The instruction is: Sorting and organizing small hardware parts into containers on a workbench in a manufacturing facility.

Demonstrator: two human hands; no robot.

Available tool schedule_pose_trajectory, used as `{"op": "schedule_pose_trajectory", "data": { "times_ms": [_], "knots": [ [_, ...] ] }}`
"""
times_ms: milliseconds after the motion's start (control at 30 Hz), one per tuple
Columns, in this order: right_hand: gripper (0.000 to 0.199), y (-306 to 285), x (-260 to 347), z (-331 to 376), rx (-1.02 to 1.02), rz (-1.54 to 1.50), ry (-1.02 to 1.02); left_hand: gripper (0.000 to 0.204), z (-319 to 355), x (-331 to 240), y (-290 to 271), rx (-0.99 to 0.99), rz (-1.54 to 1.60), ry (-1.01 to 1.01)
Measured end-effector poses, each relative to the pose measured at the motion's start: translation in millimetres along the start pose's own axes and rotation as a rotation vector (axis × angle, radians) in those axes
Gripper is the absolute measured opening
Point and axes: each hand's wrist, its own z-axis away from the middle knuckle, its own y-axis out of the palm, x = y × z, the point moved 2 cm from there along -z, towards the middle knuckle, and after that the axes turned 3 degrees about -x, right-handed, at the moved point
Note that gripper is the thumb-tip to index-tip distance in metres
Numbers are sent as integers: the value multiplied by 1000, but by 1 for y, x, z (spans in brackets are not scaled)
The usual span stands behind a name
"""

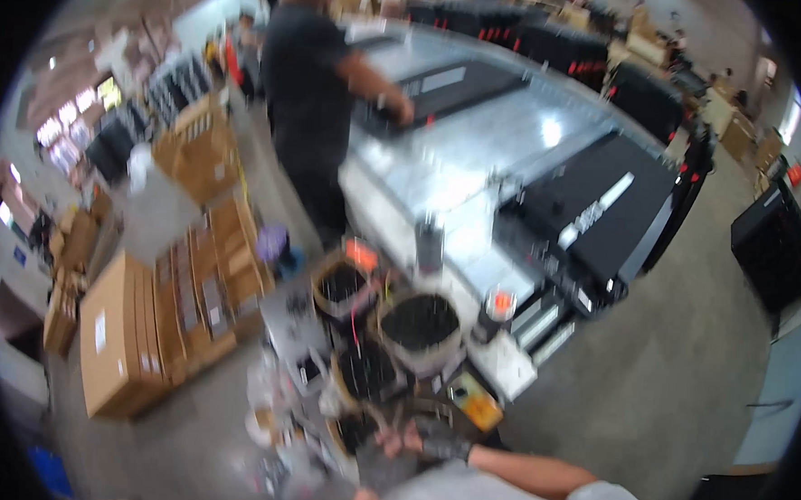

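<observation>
Both of my hands are close together at the bottom middle, over the near edge of a cluster of bins. My right hand (pixel 436 439) wears a dark glove with bare fingertips, which point left towards the other hand. My left hand (pixel 384 466), in a grey glove, sits just below and left of it. Motion smears the fingers, so I cannot make out whether anything is between them. Just beyond lie round bins (pixel 362 375) filled with small dark parts. A larger bin (pixel 421 323) of dark pieces stands farther off. A yellow-orange device or box (pixel 476 406) lies right of my hands.
A long metal-topped table (pixel 478 154) holds black panels (pixel 593 201). A person in dark clothes (pixel 304 109) stands at its left side, one hand on a panel. Cardboard cartons (pixel 119 339) are on the floor at left. A black case (pixel 772 242) stands at far right.
</observation>
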Motion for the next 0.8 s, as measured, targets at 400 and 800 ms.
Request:
{"op": "schedule_pose_trajectory", "data": {
  "times_ms": [400, 800],
  "knots": [
    [21, 51, -18, 58, 5, -11, 424, 28, 69, 71, -46, -4, -106, -249],
    [43, 10, -74, -24, 92, 1081, 81, 26, 119, 105, -113, -473, 256, -400]
  ]
}}
